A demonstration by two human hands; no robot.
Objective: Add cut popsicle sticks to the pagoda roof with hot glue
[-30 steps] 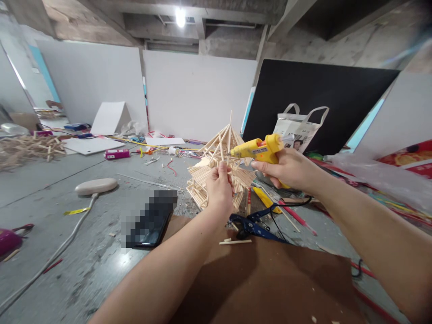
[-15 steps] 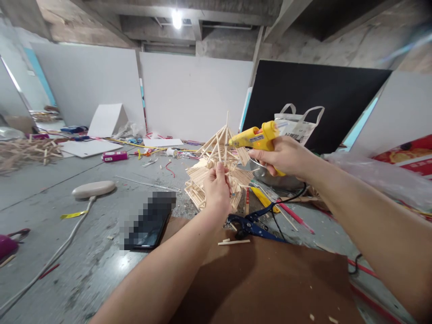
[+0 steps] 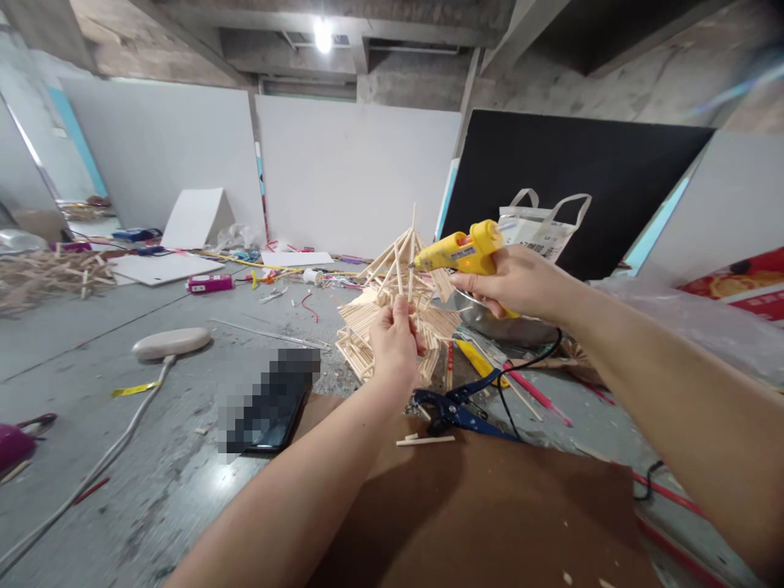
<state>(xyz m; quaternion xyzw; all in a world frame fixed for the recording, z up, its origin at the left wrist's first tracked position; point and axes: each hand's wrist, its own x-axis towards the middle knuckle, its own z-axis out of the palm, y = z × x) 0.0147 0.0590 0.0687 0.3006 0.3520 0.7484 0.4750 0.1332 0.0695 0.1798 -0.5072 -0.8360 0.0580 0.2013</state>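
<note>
A small model built of thin wooden sticks (image 3: 361,317) stands in front of me, with several sticks leaning together into a peak. My left hand (image 3: 395,343) is at its near side, thumb and fingers pinched on a thin wooden stick that rises toward the peak. In my right hand (image 3: 520,282) is a yellow hot glue gun (image 3: 462,251), gripped by its handle. Its nozzle points left and meets the sticks near the peak; whether it touches them I cannot tell. A clear glue stick shows at the gun's back. My left fingertips are partly hidden.
Blue-handled pliers (image 3: 469,412) and cut stick pieces (image 3: 425,441) lie by a brown board (image 3: 490,506). A phone (image 3: 273,404) is left of it. A yellow cutter (image 3: 478,359), a metal bowl (image 3: 508,327) and a white bag (image 3: 539,233) are at right. A white corded device (image 3: 171,343) lies left.
Almost nothing differs. The glue gun's nozzle has dipped very slightly at the sticks, and the whole view has shifted a little. Both hands keep their hold.
</note>
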